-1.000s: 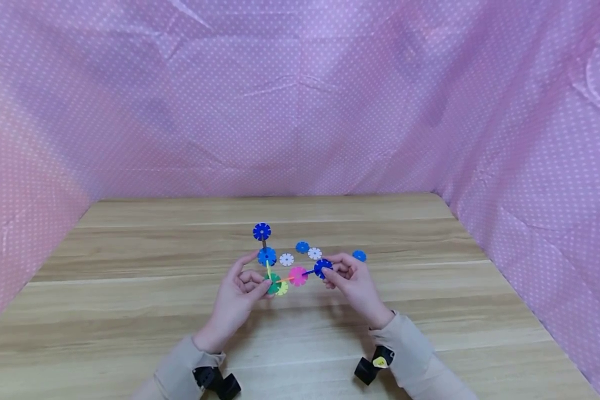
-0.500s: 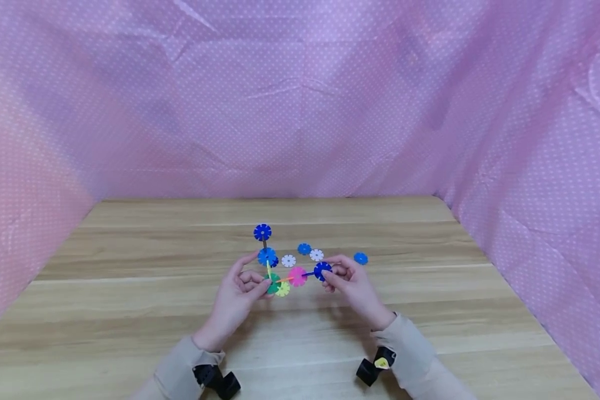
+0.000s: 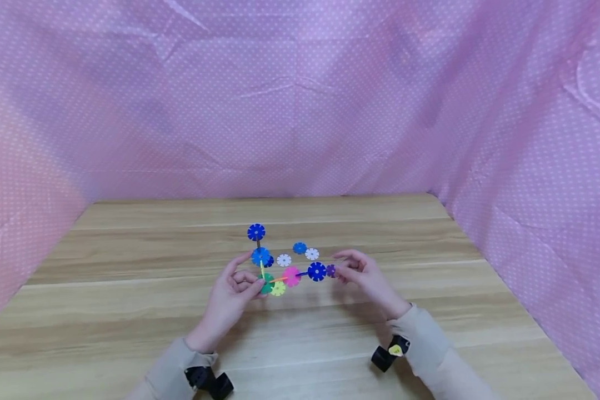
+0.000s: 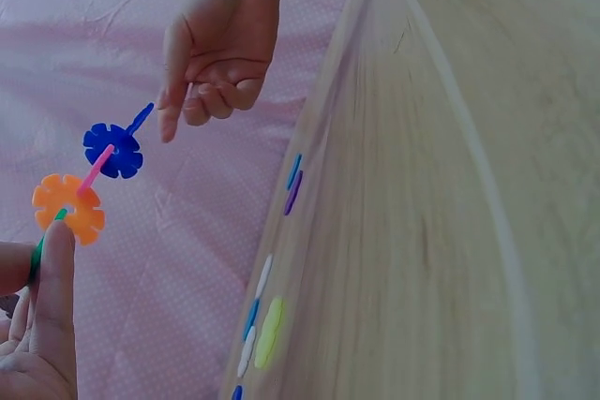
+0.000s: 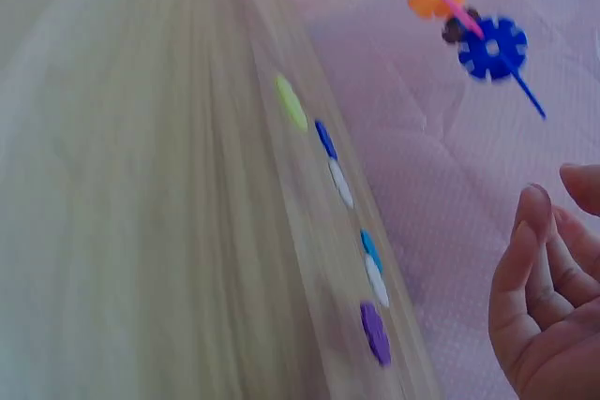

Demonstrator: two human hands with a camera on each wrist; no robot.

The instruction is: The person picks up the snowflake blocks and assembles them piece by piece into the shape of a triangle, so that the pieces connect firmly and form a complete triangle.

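My left hand [image 3: 232,294] pinches the green notched disc [image 3: 266,284] of a chain of slotted plastic discs, held above the table. From it the chain runs right through an orange disc [image 4: 70,206] and a pink disc [image 3: 292,276] to a dark blue disc [image 5: 492,47], then one more dark blue disc [image 3: 316,271] at the end. Another branch rises through a lighter blue disc [image 3: 260,256] to a dark blue disc [image 3: 256,232]. My right hand [image 3: 365,278] is just right of the chain's end, apart from it, fingers loosely bent, holding nothing.
Loose discs lie on the wooden table [image 3: 155,239]: yellow [image 3: 278,288], purple [image 5: 375,333], two white ones [image 3: 284,260], a blue one [image 3: 299,248] and a dark blue one [image 3: 270,261]. A pink dotted cloth [image 3: 300,111] hangs behind and at both sides.
My right hand has let go of the dark blue end disc and drawn back to the right. The purple disc now shows; the blue disc on the right is hidden. The left hand keeps its pinch.
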